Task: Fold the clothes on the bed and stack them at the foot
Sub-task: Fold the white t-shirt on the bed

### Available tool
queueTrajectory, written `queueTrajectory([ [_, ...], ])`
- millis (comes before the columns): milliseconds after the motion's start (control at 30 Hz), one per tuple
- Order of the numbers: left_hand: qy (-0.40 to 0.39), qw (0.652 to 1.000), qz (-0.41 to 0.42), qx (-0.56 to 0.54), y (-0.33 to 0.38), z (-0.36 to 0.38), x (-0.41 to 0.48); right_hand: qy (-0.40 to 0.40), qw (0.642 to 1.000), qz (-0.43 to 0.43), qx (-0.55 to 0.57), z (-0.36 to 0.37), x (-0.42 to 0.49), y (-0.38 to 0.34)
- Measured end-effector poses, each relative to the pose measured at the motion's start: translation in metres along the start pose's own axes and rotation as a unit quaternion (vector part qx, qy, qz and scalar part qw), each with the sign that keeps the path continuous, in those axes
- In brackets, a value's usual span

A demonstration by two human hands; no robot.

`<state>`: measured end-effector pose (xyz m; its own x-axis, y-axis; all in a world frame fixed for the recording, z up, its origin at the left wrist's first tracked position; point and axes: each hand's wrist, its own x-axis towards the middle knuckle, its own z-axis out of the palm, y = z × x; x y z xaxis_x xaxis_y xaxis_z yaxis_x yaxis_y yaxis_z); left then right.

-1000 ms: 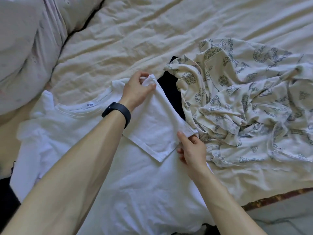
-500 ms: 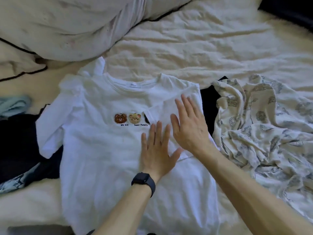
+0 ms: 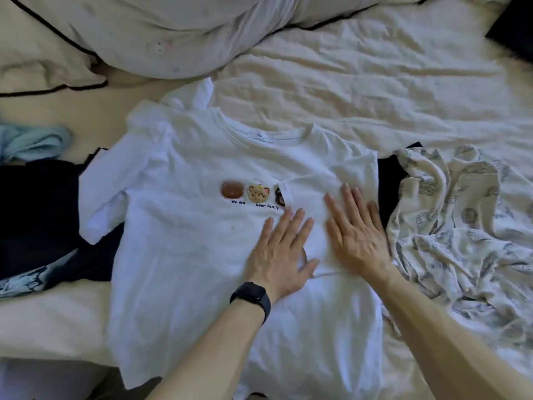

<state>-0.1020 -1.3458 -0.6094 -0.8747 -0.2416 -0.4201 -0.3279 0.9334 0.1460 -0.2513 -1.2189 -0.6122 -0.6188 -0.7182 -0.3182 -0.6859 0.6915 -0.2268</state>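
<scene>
The shirt (image 3: 184, 255) lies face up in the middle of the bed (image 3: 360, 82). Its collar points to the pillow (image 3: 173, 33) at the far edge and its hem reaches the near edge, so its long axis runs straight away from the person.

Both hands lie flat on it and grip nothing. The left hand (image 3: 281, 255), the one with the watch (image 3: 253, 295), has its fingers (image 3: 291, 223) straight and spread over the inner edge of the folded sleeve (image 3: 311, 192). The right hand (image 3: 357, 238) presses the same flap just beside it, fingers (image 3: 349, 203) straight and pointing toward the collar. The flap covers the last figure of the bear print (image 3: 245, 192).

This looks like smoothing down the first side fold. The next move turns on the spread sleeve (image 3: 109, 197), which lies at the shirt's far left side, well apart from both hands and over the dark clothes (image 3: 34, 215) by the bed's left edge. It is straight across the chest from the fingers, at right angles to the long axis, and the left hand is the nearer. That hand would have to reach left and carry the sleeve in toward the print.

The patterned garment (image 3: 461, 241) is crumpled by the right edge and not yet folded. No stack is visible.
</scene>
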Motion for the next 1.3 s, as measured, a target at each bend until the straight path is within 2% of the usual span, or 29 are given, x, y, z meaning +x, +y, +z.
queueTrajectory([
  [100,-0.018,0.998,0.037,0.039,-0.034,-0.006,-0.016,-0.039,0.994,0.094,-0.031,-0.008,-0.002,-0.009],
  [167,-0.011,0.999,0.036,0.011,-0.058,-0.014,-0.032,-0.055,0.985,0.162,-0.012,-0.02,-0.003,-0.035],
  [233,0.018,0.999,0.001,-0.043,-0.086,-0.025,-0.054,-0.054,0.977,0.202,0.037,-0.031,-0.006,-0.069],
  [300,0.066,0.988,-0.088,-0.107,-0.122,-0.038,-0.075,-0.049,0.983,0.164,0.061,-0.041,-0.007,-0.111],
  [433,0.168,0.929,-0.276,-0.179,-0.212,-0.064,-0.107,-0.042,0.993,0.025,0.105,-0.051,0.02,-0.211],
  [533,0.21,0.863,-0.38,-0.259,-0.273,-0.078,-0.117,-0.052,0.991,-0.045,0.111,-0.055,0.069,-0.281],
  [600,0.196,0.816,-0.416,-0.35,-0.304,-0.081,-0.118,-0.06,0.989,-0.091,0.103,-0.057,0.106,-0.325],
  [700,0.131,0.789,-0.416,-0.432,-0.337,-0.082,-0.117,-0.074,0.983,-0.154,0.065,-0.061,0.158,-0.386],
  [767,0.067,0.775,-0.406,-0.48,-0.35,-0.084,-0.116,-0.124,0.975,-0.182,0.001,-0.062,0.187,-0.417],
  [867,0.012,0.761,-0.373,-0.531,-0.363,-0.083,-0.116,-0.26,0.94,-0.14,-0.172,-0.067,0.219,-0.449],
  [933,0.021,0.713,-0.338,-0.613,-0.37,-0.082,-0.115,-0.321,0.908,-0.091,-0.254,-0.07,0.232,-0.463],
  [967,0.034,0.682,-0.318,-0.658,-0.372,-0.082,-0.115,-0.34,0.904,-0.083,-0.246,-0.072,0.237,-0.468],
  [1033,0.057,0.632,-0.28,-0.72,-0.377,-0.083,-0.116,-0.373,0.915,-0.074,-0.137,-0.078,0.24,-0.474],
  [1100,0.073,0.591,-0.25,-0.763,-0.381,-0.085,-0.116,-0.401,0.913,-0.05,-0.047,-0.083,0.238,-0.476],
  [1167,0.065,0.558,-0.231,-0.794,-0.385,-0.087,-0.119,-0.408,0.912,-0.034,-0.016,-0.087,0.239,-0.475],
  [1233,0.032,0.552,-0.223,-0.803,-0.39,-0.088,-0.123,-0.399,0.915,-0.025,0.056,-0.091,0.241,-0.475],
  [1300,0.015,0.568,-0.24,-0.788,-0.397,-0.087,-0.126,-0.356,0.918,-0.025,0.172,-0.096,0.243,-0.478],
])
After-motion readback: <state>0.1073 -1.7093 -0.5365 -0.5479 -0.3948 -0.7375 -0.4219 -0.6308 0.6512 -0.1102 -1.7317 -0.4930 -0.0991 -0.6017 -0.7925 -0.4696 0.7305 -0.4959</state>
